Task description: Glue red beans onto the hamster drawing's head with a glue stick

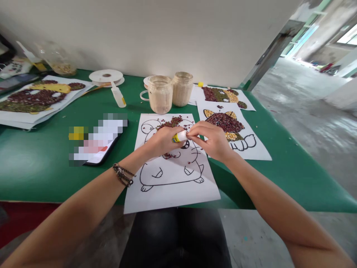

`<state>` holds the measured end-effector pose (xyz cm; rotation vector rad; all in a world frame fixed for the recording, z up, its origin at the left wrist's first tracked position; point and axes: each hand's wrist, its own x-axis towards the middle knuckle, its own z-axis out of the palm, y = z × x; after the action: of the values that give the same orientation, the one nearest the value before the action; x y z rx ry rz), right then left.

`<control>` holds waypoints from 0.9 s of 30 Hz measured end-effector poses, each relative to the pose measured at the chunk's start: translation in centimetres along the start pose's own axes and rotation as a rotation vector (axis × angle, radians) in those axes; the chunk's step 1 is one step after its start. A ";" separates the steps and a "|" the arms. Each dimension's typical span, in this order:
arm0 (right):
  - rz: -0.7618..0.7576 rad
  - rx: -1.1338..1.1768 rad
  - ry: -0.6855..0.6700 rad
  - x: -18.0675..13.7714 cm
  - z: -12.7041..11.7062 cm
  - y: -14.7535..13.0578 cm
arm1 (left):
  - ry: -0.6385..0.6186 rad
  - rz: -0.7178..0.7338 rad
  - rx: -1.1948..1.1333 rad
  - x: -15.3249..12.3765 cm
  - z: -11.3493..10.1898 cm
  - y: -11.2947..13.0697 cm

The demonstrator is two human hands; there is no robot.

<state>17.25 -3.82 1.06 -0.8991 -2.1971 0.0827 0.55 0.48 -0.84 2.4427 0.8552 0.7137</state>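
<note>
My left hand (164, 140) is wrapped round a small glue bottle (179, 137), white with a yellow and blue label. The bottle lies tilted, its white end to the right. At that end the fingertips of my right hand (213, 139) are pinched together; the nozzle is hidden by them. Both hands are above a white sheet (173, 195) printed with a black outline of a round-eared animal. Red and green beans (174, 122) cover part of its head, and a few lie loose on the sheet.
Two cloudy jars (160, 95) stand behind the sheet. Bean pictures lie to the right (225, 123) and left (41, 95). A phone (103, 143), a second glue bottle (118, 96) and a white ribbon spool (106, 76) rest on the green table (55, 178).
</note>
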 end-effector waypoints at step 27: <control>0.737 0.329 0.215 -4.5 -3.9 1.7 | 0.015 -0.129 0.063 0.0 -0.3 0.3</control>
<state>22.96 -6.19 0.59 -1.3967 -1.5017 0.6449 0.48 0.39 -0.42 2.4130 1.0457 0.6681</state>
